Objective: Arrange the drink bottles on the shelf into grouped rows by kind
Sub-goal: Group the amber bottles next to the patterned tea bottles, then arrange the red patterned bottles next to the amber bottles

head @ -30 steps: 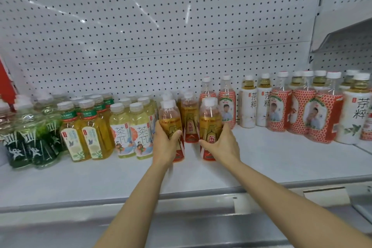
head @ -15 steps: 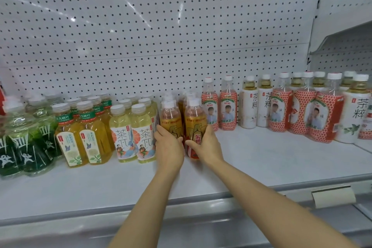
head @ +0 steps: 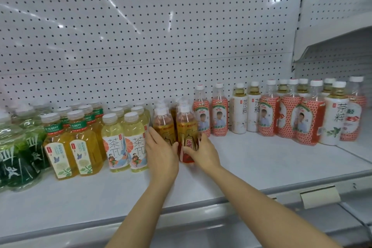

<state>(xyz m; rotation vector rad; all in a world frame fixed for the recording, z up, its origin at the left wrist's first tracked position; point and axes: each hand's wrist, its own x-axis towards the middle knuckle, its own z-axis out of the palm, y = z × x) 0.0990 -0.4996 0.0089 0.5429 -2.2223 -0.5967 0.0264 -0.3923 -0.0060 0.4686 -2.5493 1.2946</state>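
Two amber tea bottles with red-and-gold labels stood side by side at the front of their row, near the middle of the shelf point(head: 251, 159). The left amber bottle point(head: 163, 125) was mostly covered below the shoulder by the left hand point(head: 161, 153), which lay flat against its near face, fingers extended upward and close together, thumb toward the other bottle. The right amber bottle point(head: 186, 133) was cupped low on its right side by the right hand point(head: 202, 153), fingers curled around the red base of the label and the thumb across the front. Both forearms reached in from the near edge, the left nearly straight up the picture, the right slanting in from the lower right. Both bottles stood upright with white caps, and more caps of the same kind showed behind them, blurred.

Just left, touching the left hand's side, stood two rows of pale yellow bottles point(head: 124, 143) with white labels bearing orange slices. Further left were golden tea bottles with green neck bands point(head: 70, 143), then dark green bottles point(head: 18, 159) at the left edge. To the right, two red-patterned bottles point(head: 210, 112) stood far back, then white-labelled bottles point(head: 247, 110), then a mixed cluster of both kinds point(head: 306, 112). A white pegboard point(head: 151, 36) backed the shelf.
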